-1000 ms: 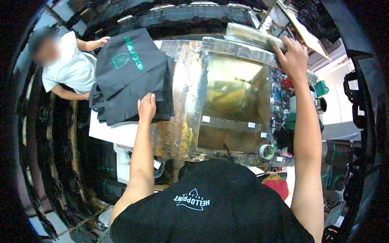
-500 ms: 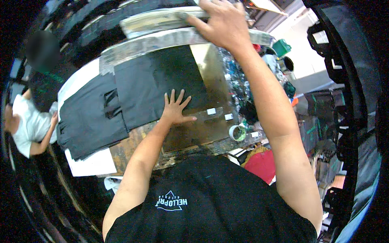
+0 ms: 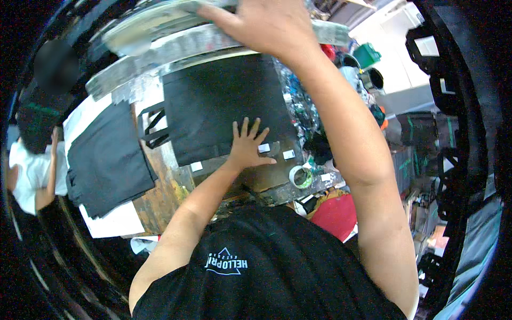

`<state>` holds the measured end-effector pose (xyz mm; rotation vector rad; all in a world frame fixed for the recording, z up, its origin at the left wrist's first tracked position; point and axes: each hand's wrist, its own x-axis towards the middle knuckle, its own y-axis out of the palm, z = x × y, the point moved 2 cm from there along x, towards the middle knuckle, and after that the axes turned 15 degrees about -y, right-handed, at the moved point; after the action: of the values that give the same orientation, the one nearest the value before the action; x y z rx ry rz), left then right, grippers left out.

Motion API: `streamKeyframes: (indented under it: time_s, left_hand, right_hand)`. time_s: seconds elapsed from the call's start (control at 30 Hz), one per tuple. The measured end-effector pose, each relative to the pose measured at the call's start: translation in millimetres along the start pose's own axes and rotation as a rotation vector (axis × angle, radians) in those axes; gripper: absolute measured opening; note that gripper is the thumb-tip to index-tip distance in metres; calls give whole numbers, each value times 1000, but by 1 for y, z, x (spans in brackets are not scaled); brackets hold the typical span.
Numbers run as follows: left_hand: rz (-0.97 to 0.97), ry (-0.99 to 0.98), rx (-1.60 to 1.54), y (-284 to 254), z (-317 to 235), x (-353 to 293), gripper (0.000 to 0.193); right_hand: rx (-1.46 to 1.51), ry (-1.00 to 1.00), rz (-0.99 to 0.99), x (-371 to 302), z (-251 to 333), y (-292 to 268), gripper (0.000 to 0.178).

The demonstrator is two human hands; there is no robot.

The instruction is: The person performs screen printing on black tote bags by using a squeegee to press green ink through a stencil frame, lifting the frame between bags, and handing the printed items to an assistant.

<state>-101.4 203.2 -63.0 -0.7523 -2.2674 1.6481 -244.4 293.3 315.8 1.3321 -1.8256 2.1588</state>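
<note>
A black cloth bag [image 3: 213, 101] with strap handles [image 3: 154, 128] lies flat on a dark board [image 3: 224, 173] on the worktable. My left hand [image 3: 249, 146] rests palm down across the bag's near edge, fingers spread and holding nothing. Beyond the bag, a long, pale, paint-smeared frame [image 3: 176, 58] stretches across the far side. My right hand [image 3: 266, 26] reaches over it and grips its upper bar, thumb stretched to the left. The other right fingers run out past the top edge. To the left lies a pile of black cloth bags [image 3: 109, 157].
White sheets [image 3: 114, 221] show under the pile. A tape roll [image 3: 300, 177] and small white squares [image 3: 288, 154] lie at the board's right. Paint-spattered clutter and a green container [image 3: 366, 55] stand farther right. Another person [image 3: 40, 170] in white is at the far left.
The bag under my left hand has slid right, away from the pile, and its handles no longer lie on the pile. My right hand and the frame have shifted left in view.
</note>
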Motion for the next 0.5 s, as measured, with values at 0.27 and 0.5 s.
streamKeyframes:
  time_s: [0.27,0.5]
  left_hand:
    - [98,-275,-659,-96,9,-16,107]
    - [-207,138,-2179,-238,78,-109,100]
  right_hand:
    - [-203,20,71,-14,-7,8,56]
    - [-200,14,181,-82,57,17,55]
